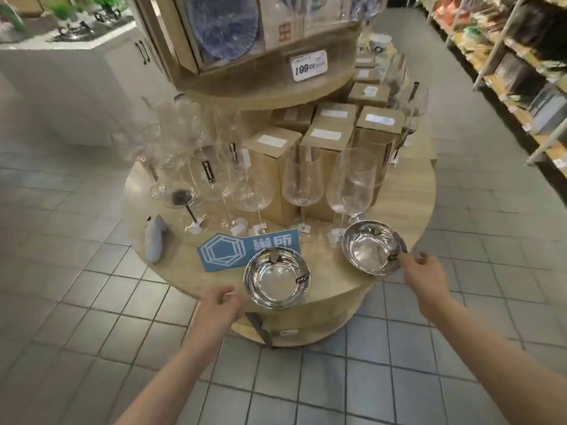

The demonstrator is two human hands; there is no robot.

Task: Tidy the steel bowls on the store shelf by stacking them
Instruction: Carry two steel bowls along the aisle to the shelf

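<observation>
You stand on a grey tiled shop floor (92, 332) facing a round wooden display shelf (399, 204), with stocked aisle racks (506, 72) off to your right. Wine glasses (302, 179) and brown cartons (273, 154) crowd the back of the shelf, and a blue sign (227, 251) lies flat near the front. One steel bowl (277, 277) sits upright at the front edge, just beside that sign. A second steel bowl (372, 246) is to its right, tilted towards you, apart from the first. Your right hand (422, 271) pinches the second bowl's near rim. Your left hand (219, 305) hovers just left of the first bowl, fingers loosely curled and holding nothing.
</observation>
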